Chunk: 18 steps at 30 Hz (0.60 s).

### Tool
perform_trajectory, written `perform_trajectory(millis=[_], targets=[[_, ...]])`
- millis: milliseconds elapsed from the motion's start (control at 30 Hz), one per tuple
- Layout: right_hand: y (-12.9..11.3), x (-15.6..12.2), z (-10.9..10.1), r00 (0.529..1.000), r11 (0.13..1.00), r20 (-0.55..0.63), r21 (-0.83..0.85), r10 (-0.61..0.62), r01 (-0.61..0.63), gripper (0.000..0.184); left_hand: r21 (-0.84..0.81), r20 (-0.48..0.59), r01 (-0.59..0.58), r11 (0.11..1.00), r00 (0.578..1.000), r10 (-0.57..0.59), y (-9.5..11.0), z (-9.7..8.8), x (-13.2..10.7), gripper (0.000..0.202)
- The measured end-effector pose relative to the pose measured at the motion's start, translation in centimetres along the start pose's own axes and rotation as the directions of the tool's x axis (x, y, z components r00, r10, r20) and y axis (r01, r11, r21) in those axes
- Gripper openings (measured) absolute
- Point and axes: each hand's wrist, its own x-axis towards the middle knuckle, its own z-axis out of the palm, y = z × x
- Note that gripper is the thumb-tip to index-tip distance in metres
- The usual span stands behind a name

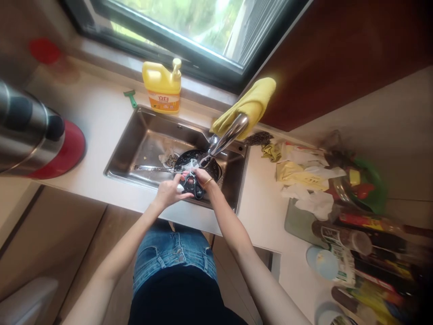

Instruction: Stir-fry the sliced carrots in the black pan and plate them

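Observation:
Over the near side of the steel sink, both my hands are on a pair of scissors with black, pale-edged handle loops facing me. My left hand grips them from the left, a small white piece showing by its fingers. From the right, my right hand is closed around their far part, which is mostly hidden. Water runs from the faucet just beyond my fingers. Behind and below lies a wet black pan in the sink. A long metal utensil reaches left from it.
A yellow cloth drapes over the faucet. Behind the sink stand a yellow detergent jug and a green peeler. A steel appliance with a red base is at left. Wrappers, bottles and a green basin crowd the right counter.

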Motion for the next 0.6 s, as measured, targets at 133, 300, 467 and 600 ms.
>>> perform_trajectory(millis=[133, 300, 467, 600], targets=[[1.1, -0.3, -0.8, 0.987, 0.998, -0.157, 0.056, -0.026, 0.035, 0.019, 0.003, 0.067, -0.047, 0.999, 0.997, 0.047, 2.7, 2.3, -0.5, 0.077], [1.2, -2.3, -3.3, 0.96, 0.993, -0.256, -0.024, -0.117, 0.114, 0.023, 0.02, 0.032, -0.08, 0.997, 0.996, 0.079, 4.6, 3.4, -0.2, 0.057], [0.8, -7.0, -7.0, 0.91, 0.918, -0.279, -0.34, -0.308, 0.206, 0.022, 0.092, 0.118, -0.321, 0.943, 0.943, 0.31, 6.8, 0.5, 1.7, 0.05], [1.3, -9.2, -9.2, 0.827, 0.258, 0.145, -0.908, -0.544, 0.33, 0.072, 0.12, 0.269, -0.573, 0.811, 0.804, 0.529, 10.2, -2.2, 3.0, 0.058]])
